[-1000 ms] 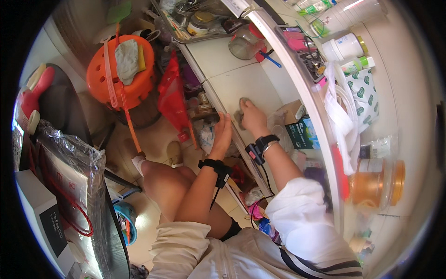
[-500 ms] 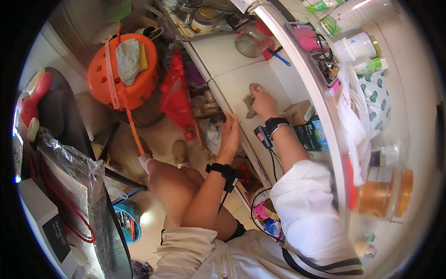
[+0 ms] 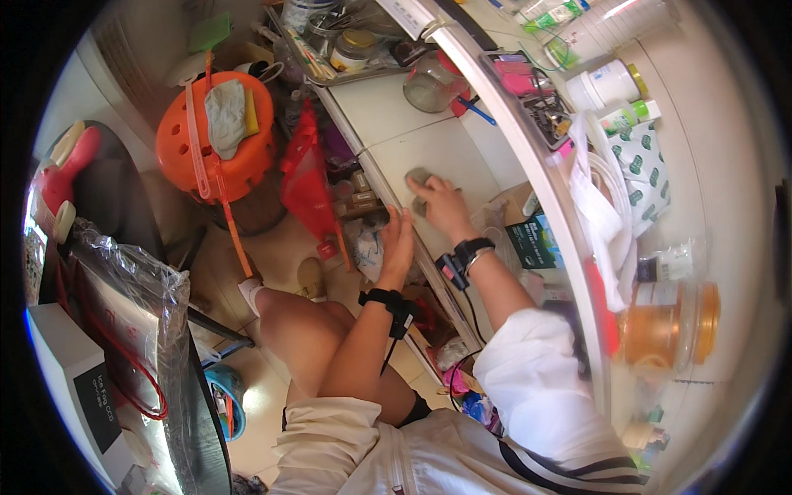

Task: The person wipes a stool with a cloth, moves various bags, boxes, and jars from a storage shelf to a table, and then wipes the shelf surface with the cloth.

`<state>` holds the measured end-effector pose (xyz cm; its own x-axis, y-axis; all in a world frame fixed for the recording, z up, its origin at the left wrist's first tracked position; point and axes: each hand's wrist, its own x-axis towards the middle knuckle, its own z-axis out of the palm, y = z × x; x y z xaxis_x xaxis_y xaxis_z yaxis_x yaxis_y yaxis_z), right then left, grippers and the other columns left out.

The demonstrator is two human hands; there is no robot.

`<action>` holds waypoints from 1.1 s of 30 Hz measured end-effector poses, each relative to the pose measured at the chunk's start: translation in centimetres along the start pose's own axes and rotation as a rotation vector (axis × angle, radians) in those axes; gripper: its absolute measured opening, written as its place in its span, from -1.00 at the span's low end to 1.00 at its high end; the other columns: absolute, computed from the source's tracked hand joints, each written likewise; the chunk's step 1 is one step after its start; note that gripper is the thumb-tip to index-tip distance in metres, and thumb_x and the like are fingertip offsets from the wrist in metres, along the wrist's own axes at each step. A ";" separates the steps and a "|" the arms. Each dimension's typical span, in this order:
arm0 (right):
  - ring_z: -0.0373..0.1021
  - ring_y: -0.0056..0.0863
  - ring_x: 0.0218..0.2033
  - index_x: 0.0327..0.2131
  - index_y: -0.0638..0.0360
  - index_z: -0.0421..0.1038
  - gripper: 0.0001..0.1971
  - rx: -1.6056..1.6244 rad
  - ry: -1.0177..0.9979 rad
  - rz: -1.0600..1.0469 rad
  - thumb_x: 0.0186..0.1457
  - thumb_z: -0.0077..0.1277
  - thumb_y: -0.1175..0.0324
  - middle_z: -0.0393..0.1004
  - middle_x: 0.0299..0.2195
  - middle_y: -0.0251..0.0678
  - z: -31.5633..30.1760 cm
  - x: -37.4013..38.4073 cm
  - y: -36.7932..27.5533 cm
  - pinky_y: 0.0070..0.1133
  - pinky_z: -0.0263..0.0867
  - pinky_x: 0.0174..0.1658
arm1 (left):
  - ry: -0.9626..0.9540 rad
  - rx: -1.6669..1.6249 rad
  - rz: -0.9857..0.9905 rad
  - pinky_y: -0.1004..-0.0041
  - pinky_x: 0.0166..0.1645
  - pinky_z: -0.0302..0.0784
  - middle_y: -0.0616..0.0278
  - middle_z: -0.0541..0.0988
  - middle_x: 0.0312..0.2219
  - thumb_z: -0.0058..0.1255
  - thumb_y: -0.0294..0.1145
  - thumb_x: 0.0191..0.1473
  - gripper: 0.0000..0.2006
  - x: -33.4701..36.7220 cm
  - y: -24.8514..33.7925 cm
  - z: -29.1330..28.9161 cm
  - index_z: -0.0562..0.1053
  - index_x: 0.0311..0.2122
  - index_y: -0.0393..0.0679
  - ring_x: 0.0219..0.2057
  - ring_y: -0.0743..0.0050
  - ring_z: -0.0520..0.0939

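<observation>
My right hand (image 3: pixel 446 211) presses a small grey cloth (image 3: pixel 419 178) onto the white tiled shelf (image 3: pixel 404 157), close to its front edge. Part of the cloth is hidden beneath the fingers. My left hand (image 3: pixel 398 249) is raised beside that edge with its fingers stretched out and nothing in them. Each wrist wears a black strap with a small box (image 3: pixel 389 308) on it. Behind my right hand, a dark green box (image 3: pixel 530 242) stands on the shelf.
A glass jar (image 3: pixel 429 87) and a tray of jars and utensils (image 3: pixel 330 81) are further along. An upper shelf edge (image 3: pixel 528 148) overhangs the right side. A red dustpan (image 3: pixel 309 177), an orange stool (image 3: pixel 177 136) and a blue bin (image 3: pixel 227 381) stand on the left.
My right hand has slid the cloth a little left and nearer to the shelf's front edge. The whole view has shifted slightly. My left hand remains beside the edge.
</observation>
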<state>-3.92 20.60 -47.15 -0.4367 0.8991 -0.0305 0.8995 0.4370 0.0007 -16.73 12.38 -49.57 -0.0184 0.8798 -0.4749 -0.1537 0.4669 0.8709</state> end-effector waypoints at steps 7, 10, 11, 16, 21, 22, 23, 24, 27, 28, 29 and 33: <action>0.32 -0.32 -0.02 0.20 -0.23 0.27 -0.40 0.033 -0.099 0.178 0.05 -0.04 0.48 0.35 -0.08 -0.36 -2.0 -3.4 -3.1 -0.23 0.24 0.00 | 0.019 -0.141 -0.077 0.33 0.17 0.17 -0.19 0.33 0.07 -0.50 0.22 0.28 -0.24 0.4 -0.1 -0.7 -0.08 0.35 -0.21 0.09 0.03 0.35; 0.37 -0.31 -0.03 0.20 -0.16 0.23 -0.42 -0.156 -0.117 0.292 0.06 -0.06 0.42 0.37 -0.04 -0.37 -1.9 -2.3 0.1 -0.21 0.27 -0.04 | -0.028 -0.166 -0.094 0.30 0.26 0.09 -0.25 0.18 0.21 -0.50 0.21 0.28 -0.25 0.7 -0.2 -0.3 -0.09 0.36 -0.17 0.23 -0.06 0.22; 0.38 -0.30 -0.04 0.21 -0.16 0.21 -0.41 -0.262 -0.105 0.299 0.04 -0.06 0.40 0.38 -0.04 -0.37 -1.3 -1.8 1.7 -0.24 0.31 -0.08 | -0.055 -0.165 -0.150 0.23 0.26 0.13 -0.11 0.09 0.27 -0.50 0.34 0.20 -0.17 0.5 0.0 -0.2 -0.15 0.38 -0.06 0.28 0.01 0.15; 0.37 -0.24 0.00 0.20 -0.08 0.20 -0.43 -0.194 -0.118 0.483 0.05 -0.08 0.39 0.36 0.00 -0.27 0.3 2.1 6.5 -0.22 0.33 -0.04 | -0.097 -0.215 -0.161 0.16 0.27 0.16 -0.03 -0.06 0.34 -0.50 0.45 0.14 -0.11 -0.2 0.8 -0.3 -0.22 0.40 0.06 0.33 0.02 0.06; 0.33 -0.14 0.04 0.13 0.06 0.27 -0.50 -0.086 -0.072 0.550 0.06 -0.09 0.37 0.33 0.04 -0.15 0.9 3.2 10.3 -0.26 0.34 -0.01 | -0.041 -0.043 -0.072 0.28 0.33 -0.08 -0.25 0.05 0.24 -0.43 0.21 0.27 -0.22 -0.7 1.1 0.5 -0.16 0.37 -0.16 0.28 -0.11 0.07; 0.33 -0.13 0.04 0.14 0.06 0.27 -0.50 -0.101 -0.030 0.548 0.06 -0.08 0.35 0.33 0.05 -0.15 1.4 2.7 10.3 -0.26 0.33 0.00 | -0.032 -0.030 -0.011 0.29 0.33 -0.08 -0.22 0.08 0.22 -0.41 0.21 0.27 -0.21 -0.3 0.1 1.0 -0.17 0.37 -0.16 0.27 -0.09 0.09; 0.32 -0.12 0.04 0.14 0.06 0.26 -0.49 -0.102 0.007 0.536 0.06 -0.07 0.34 0.32 0.06 -0.15 2.0 2.5 9.1 -0.25 0.33 0.01 | -0.025 -0.030 -0.013 0.29 0.33 -0.08 -0.22 0.08 0.22 -0.41 0.21 0.27 -0.21 0.2 -0.8 0.9 -0.17 0.37 -0.16 0.27 -0.09 0.09; 0.32 -0.13 0.05 0.17 0.08 0.23 -0.44 -0.006 -0.108 0.575 0.04 -0.03 0.32 0.31 0.06 -0.16 0.5 2.4 6.1 -0.25 0.32 0.02 | 0.001 0.000 -0.003 0.29 0.33 -0.07 -0.21 0.07 0.22 -0.41 0.22 0.27 -0.21 0.4 -1.3 0.6 -0.17 0.37 -0.16 0.27 -0.09 0.10; 0.38 -0.21 -0.09 0.08 0.23 0.31 -0.56 -0.099 0.029 0.403 0.08 -0.09 0.39 0.38 -0.07 -0.22 1.3 0.7 1.1 -0.34 0.39 -0.10 | -0.014 -0.014 -0.039 0.28 0.33 -0.08 -0.20 0.04 0.25 -0.41 0.24 0.26 -0.20 0.2 -1.0 -0.4 -0.18 0.38 -0.12 0.28 -0.09 0.09; 0.38 -0.21 -0.09 0.08 0.23 0.31 -0.56 -0.115 0.032 0.419 0.08 -0.09 0.39 0.38 -0.07 -0.22 1.2 0.1 0.6 -0.34 0.39 -0.10 | -0.055 -0.060 -0.074 0.28 0.34 -0.08 -0.19 0.01 0.27 -0.42 0.26 0.25 -0.20 0.1 -0.2 -0.1 -0.19 0.38 -0.08 0.29 -0.08 0.06; 0.36 -0.21 -0.05 0.13 0.22 0.26 -0.47 -0.125 -0.020 0.394 0.03 -0.02 0.38 0.36 -0.05 -0.23 1.4 0.0 -0.3 -0.35 0.40 -0.08 | -0.059 -0.059 -0.070 0.28 0.34 -0.08 -0.19 0.01 0.27 -0.42 0.26 0.25 -0.20 0.0 0.2 -0.2 -0.19 0.38 -0.08 0.29 -0.08 0.06; 0.35 -0.23 -0.03 0.16 0.24 0.23 -0.39 -0.156 -0.072 0.370 -0.04 0.05 0.40 0.35 -0.06 -0.26 1.1 -0.3 -2.2 -0.37 0.42 -0.10 | -0.097 -0.092 -0.206 0.16 0.25 0.20 0.11 -0.13 0.37 -0.52 0.43 0.16 -0.14 -1.1 2.0 -0.5 -0.25 0.40 0.11 0.34 0.05 0.03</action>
<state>-5.79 19.31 -48.23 -0.0767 0.9946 -0.0697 0.9804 0.0880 0.1765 -17.54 12.34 -47.39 0.1171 0.7731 -0.6234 -0.2333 0.6315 0.7394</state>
